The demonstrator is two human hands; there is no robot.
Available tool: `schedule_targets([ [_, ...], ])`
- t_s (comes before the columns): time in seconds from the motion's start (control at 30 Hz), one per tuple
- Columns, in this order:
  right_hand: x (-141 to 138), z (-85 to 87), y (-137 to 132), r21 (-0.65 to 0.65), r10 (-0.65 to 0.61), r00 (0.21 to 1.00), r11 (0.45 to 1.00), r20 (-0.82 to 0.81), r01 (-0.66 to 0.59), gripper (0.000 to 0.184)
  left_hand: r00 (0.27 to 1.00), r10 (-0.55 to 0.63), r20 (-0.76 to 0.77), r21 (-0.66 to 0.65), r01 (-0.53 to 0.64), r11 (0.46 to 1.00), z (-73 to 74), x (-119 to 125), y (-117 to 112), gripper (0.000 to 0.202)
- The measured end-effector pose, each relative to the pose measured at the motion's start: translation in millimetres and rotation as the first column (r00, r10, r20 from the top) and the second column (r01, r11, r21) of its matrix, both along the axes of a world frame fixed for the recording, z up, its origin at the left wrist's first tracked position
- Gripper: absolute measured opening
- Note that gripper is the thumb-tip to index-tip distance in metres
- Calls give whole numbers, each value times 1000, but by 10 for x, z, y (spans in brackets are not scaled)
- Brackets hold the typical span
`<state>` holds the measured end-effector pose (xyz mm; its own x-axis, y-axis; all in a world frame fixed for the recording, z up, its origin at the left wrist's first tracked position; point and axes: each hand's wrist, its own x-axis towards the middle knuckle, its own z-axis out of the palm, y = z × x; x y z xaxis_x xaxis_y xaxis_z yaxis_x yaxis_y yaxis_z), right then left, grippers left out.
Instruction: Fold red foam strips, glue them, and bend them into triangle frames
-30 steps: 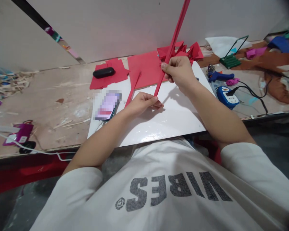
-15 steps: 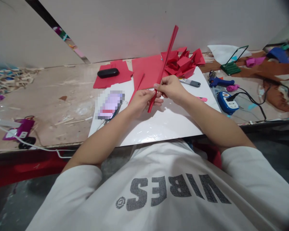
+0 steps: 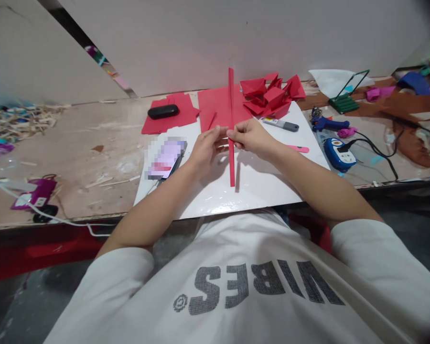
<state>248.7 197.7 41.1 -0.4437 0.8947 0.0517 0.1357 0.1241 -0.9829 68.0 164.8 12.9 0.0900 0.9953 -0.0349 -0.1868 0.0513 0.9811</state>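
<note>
A long folded red paper strip (image 3: 231, 162) runs straight away from me over the white board (image 3: 265, 186). My left hand (image 3: 207, 147) and my right hand (image 3: 251, 137) pinch it near its middle from either side, fingertips close together. Its near end reaches down over the white board; its far end lies across a flat red sheet (image 3: 215, 106). Behind my right hand sits a pile of folded red paper pieces (image 3: 270, 94).
A phone (image 3: 165, 159) lies left of my hands. A black case (image 3: 163, 111) rests on more red paper. A grey utility knife (image 3: 281, 124), a blue glue gun (image 3: 326, 124) and a blue power strip (image 3: 338, 148) with cables are to the right. Wood scraps litter the left.
The strip stood steeply upright a second ago; it has come down to lie nearly flat along the board. My hands have drawn together at its middle.
</note>
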Motion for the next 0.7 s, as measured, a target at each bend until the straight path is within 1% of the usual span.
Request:
schedule_targets([
  [0.1, -4, -8, -38, 23, 152, 988, 988, -17, -152, 61, 997, -3, 77, -28, 5, 1000, -24, 12, 13, 49],
  [0.2, -17, -43, -56, -13, 255, 966, 967, -41, -256, 63, 989, -32, 144, -82, 44, 996, -35, 59, -6, 58],
  [0.27, -38, -76, -61, -38, 264, 962, 963, -64, -267, 62, 985, -15, 170, -95, 31, 995, -26, 93, -20, 61],
  [0.3, -51, -92, -63, -34, 262, 962, 964, -76, -265, 61, 985, 15, 171, -86, 0, 996, -20, 109, -25, 59],
  [0.4, -87, -122, -80, -13, 275, 958, 961, -82, -277, 56, 986, 114, 120, -32, -111, 993, -5, 140, -25, 53],
  [0.47, -96, -115, -96, 5, 273, 961, 962, -41, -273, 57, 988, 137, 74, -10, -136, 991, -7, 143, -15, 53],
  [0.53, -85, -83, -105, 60, 239, 970, 969, 37, -241, 61, 991, 126, 47, 11, -127, 992, -25, 127, 0, 53],
  [0.6, -57, -33, -94, 123, 152, 982, 979, 111, -165, 61, 992, 126, 31, 62, -128, 990, -57, 92, 17, 51],
  [0.67, -21, 23, -66, 166, -13, 989, 986, 145, -12, 58, 990, 139, -1, 136, -137, 981, -93, 45, 30, 44],
  [0.7, -4, 48, -49, 177, -99, 985, 981, 138, 74, 54, 990, 141, -25, 171, -135, 976, -106, 23, 32, 39],
])
